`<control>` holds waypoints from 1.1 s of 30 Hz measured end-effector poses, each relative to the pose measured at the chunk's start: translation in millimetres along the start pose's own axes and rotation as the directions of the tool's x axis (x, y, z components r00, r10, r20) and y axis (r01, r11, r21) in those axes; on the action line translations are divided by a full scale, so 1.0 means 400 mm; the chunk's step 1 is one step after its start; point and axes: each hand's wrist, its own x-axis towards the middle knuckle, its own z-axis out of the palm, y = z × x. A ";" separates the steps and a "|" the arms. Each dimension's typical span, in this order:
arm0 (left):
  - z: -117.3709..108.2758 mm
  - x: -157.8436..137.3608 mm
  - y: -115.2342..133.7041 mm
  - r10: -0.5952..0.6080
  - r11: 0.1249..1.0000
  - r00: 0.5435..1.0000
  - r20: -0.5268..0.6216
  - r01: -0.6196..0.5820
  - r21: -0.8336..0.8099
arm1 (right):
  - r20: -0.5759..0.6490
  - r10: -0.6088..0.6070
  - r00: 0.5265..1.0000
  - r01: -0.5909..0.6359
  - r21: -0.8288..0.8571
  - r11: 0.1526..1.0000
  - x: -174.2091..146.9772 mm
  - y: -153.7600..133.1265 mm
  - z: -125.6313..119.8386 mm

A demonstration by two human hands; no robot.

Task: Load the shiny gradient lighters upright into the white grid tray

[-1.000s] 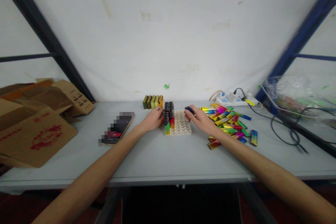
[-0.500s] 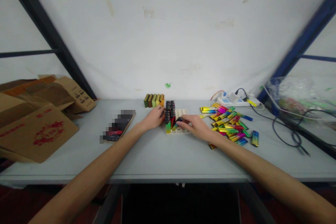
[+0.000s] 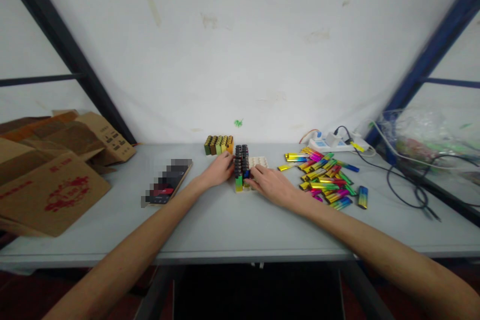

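Observation:
Two rows of black-topped lighters (image 3: 239, 165) stand upright in a white holed tray (image 3: 258, 161), filling its left side. My left hand (image 3: 220, 168) is at the rows' left flank, its fingers bent and close together; whatever they grip is hidden behind the lighters. On the other side, my right hand (image 3: 268, 180) closes its fingertips on a lighter with a blue body (image 3: 246, 174) at the near end of the second row. My fingers cover part of this lighter and the tray's near right portion.
Loose shiny lighters (image 3: 325, 180) lie piled on the right. A block of yellow-topped lighters (image 3: 218, 145) stands behind my left hand. A phone-like device (image 3: 168, 185), partly blurred, and cardboard boxes (image 3: 75, 185) are at left. A power strip (image 3: 332, 144) and black cable (image 3: 407, 200) are at right.
My right hand has moved a little left and brought the lighter from a tilt beside the row into the row. My left hand stays at the rows' left side.

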 end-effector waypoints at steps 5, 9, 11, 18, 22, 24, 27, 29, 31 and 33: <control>0.001 -0.001 -0.003 0.005 1.000 1.000 0.000 -0.005 -0.008 | -0.093 -0.042 0.995 0.057 0.168 0.984 0.008 0.053 -0.019; 0.003 0.000 -0.009 0.016 1.000 1.000 -0.001 -0.016 0.017 | -0.194 0.029 0.981 -0.025 0.024 0.999 0.012 0.194 -0.036; 0.004 0.001 -0.011 0.016 0.999 1.000 0.003 -0.016 0.028 | -0.215 0.045 0.975 -0.068 -0.101 0.993 0.000 0.283 -0.039; 0.003 0.003 -0.012 0.015 1.000 1.000 -0.005 -0.015 0.009 | 0.080 0.197 0.977 -0.177 -0.203 0.963 -0.041 0.441 -0.056; 0.003 0.003 -0.012 0.016 1.000 1.000 -0.009 -0.016 0.001 | 0.058 0.173 0.983 -0.164 -0.129 0.978 -0.031 0.420 -0.078; 0.003 0.002 -0.012 0.016 1.000 1.000 -0.010 -0.016 0.001 | 0.059 0.136 0.989 -0.132 -0.073 0.989 -0.029 0.403 -0.085; 0.003 0.002 -0.011 0.017 1.000 1.000 -0.004 -0.017 0.016 | 0.060 0.092 0.994 -0.092 0.006 0.996 -0.030 0.377 -0.092; 0.003 0.002 -0.010 0.016 1.000 1.000 0.001 -0.016 0.023 | 0.015 0.103 0.995 -0.104 0.058 0.993 -0.030 0.358 -0.099; 0.003 0.003 -0.010 0.013 1.000 1.000 0.002 -0.013 0.024 | -0.049 0.133 0.990 -0.127 0.121 0.985 -0.029 0.334 -0.109; 0.004 0.003 -0.011 0.010 1.000 1.000 -0.001 -0.010 0.017 | -0.111 0.132 0.985 -0.108 0.196 0.975 -0.026 0.309 -0.119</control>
